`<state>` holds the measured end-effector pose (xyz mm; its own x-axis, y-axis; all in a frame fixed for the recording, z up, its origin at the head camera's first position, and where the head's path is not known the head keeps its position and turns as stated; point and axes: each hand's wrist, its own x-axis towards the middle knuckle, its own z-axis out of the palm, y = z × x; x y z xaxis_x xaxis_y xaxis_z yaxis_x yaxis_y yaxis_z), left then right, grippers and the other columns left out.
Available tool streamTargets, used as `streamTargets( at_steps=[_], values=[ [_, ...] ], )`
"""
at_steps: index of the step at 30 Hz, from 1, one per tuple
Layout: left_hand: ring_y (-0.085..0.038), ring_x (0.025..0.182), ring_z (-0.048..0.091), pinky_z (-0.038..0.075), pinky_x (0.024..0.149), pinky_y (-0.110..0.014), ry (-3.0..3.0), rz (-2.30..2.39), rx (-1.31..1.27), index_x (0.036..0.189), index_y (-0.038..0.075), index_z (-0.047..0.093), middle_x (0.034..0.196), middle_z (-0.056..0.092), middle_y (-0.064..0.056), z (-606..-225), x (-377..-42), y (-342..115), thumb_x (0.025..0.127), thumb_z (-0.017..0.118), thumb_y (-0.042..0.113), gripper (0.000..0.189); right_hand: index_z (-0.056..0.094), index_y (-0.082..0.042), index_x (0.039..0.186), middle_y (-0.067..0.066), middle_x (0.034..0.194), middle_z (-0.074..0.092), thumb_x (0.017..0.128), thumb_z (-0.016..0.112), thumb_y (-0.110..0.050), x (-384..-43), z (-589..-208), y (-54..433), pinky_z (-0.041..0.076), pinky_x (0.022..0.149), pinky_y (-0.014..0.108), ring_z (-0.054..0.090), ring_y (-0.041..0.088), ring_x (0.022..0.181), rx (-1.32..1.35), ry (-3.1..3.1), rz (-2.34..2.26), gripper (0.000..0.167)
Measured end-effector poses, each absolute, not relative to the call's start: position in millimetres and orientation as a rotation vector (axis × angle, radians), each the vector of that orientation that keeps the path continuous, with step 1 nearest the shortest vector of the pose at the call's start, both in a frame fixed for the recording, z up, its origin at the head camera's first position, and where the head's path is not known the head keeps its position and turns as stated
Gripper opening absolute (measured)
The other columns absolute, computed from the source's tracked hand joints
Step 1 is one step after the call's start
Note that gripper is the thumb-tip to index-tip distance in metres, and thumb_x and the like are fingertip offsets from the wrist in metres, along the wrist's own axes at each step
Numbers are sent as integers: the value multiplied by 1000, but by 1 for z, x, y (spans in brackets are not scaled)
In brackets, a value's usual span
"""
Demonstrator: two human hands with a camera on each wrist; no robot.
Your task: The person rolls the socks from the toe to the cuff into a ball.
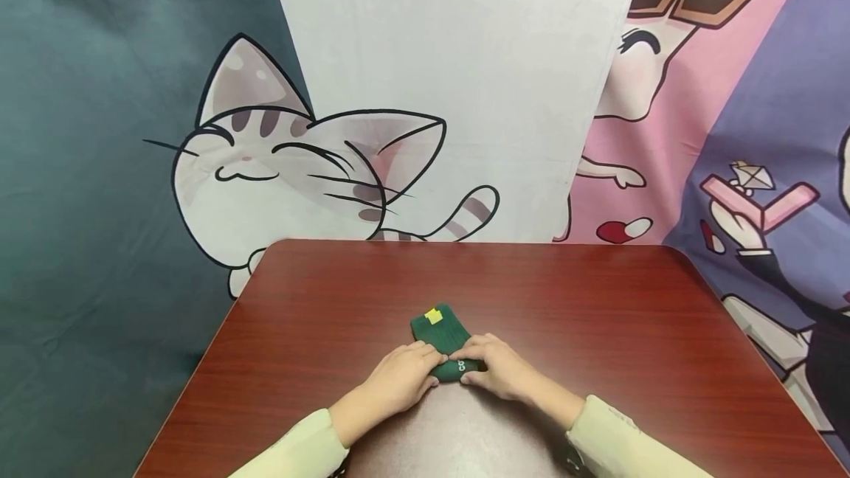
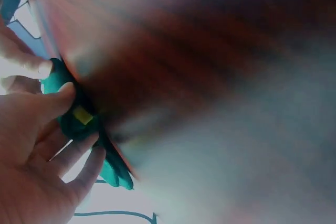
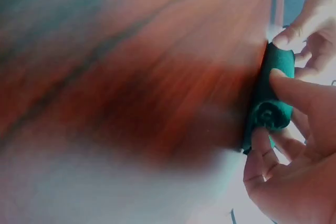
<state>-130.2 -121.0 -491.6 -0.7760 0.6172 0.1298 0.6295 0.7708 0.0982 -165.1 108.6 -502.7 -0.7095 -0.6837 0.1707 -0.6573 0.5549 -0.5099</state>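
Dark green ribbed socks point(image 1: 446, 332) lie on the table in front of me, with the near end rolled up and the far end flat. A small yellow patch point(image 1: 434, 315) sits on the flat part, and pale lettering shows on the roll. My left hand point(image 1: 397, 376) grips the left end of the roll, thumb at the near side and fingers over the top. At the right end, my right hand point(image 1: 502, 367) holds it the same way. The right wrist view shows the roll point(image 3: 281, 61) end-on, its layers wound in a spiral.
The reddish-brown wooden table point(image 1: 319, 293) has rounded far corners. Behind it hangs a printed cloth backdrop point(image 1: 451, 35) with a cartoon cat and figures. Light green sleeves point(image 1: 299, 448) cover both forearms.
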Motion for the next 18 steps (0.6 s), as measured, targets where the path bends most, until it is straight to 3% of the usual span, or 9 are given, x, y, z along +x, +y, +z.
streamTargets(
  at_steps=[4, 10, 18],
  values=[
    [-12, 106, 63, 55, 87, -34, -2886, -279, -999, 119, 15, 71, 114, 71, 4, -494, -132, -121, 94, 73, 26, 27, 73, -14, 121, -5, 110, 64, 81, 85, -15, -162, -504, 110, 52, 91, 35, 57, 14, 105, -1155, 2735, -815, 42],
    [-14, 113, 62, 53, 95, -36, -2983, -396, -933, 121, 14, 72, 118, 71, 2, -493, -136, -121, 95, 71, 24, 28, 70, -18, 115, -7, 110, 57, 79, 87, -13, -157, -502, 109, 53, 89, 34, 57, 10, 102, -1131, 2788, -847, 40],
    [-18, 111, 64, 53, 95, -34, -3034, -531, -896, 117, 9, 73, 113, 73, -2, -489, -141, -121, 95, 71, 14, 23, 70, -17, 113, -6, 109, 60, 76, 88, -10, -156, -501, 107, 54, 89, 35, 57, 12, 103, -1221, 2835, -796, 42]
  ],
)
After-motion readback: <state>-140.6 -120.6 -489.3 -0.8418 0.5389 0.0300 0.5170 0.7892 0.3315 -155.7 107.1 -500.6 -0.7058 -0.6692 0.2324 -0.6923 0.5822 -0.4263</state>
